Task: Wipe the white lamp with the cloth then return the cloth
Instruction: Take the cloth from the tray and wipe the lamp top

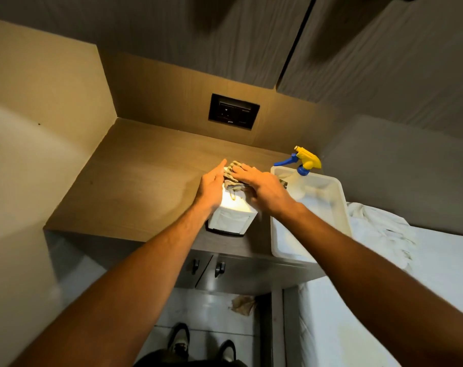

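A white box-shaped lamp point(234, 215) stands lit on the wooden bedside shelf point(135, 181), near its front edge. A checked grey cloth point(234, 181) lies over the lamp's top. My right hand point(264, 189) presses flat on the cloth, fingers spread over the far top edge. My left hand point(211, 186) rests against the lamp's left side, fingers straight and pointing away from me, steadying it. The lamp's top face is mostly hidden by cloth and hands.
A white plastic tub point(338, 207) sits right of the lamp, holding a spray bottle point(303, 165) with a yellow and blue trigger. A black socket panel point(234, 111) is on the back wall. White bedding point(383, 229) lies at right. Drawers with dark knobs point(219, 268) are below.
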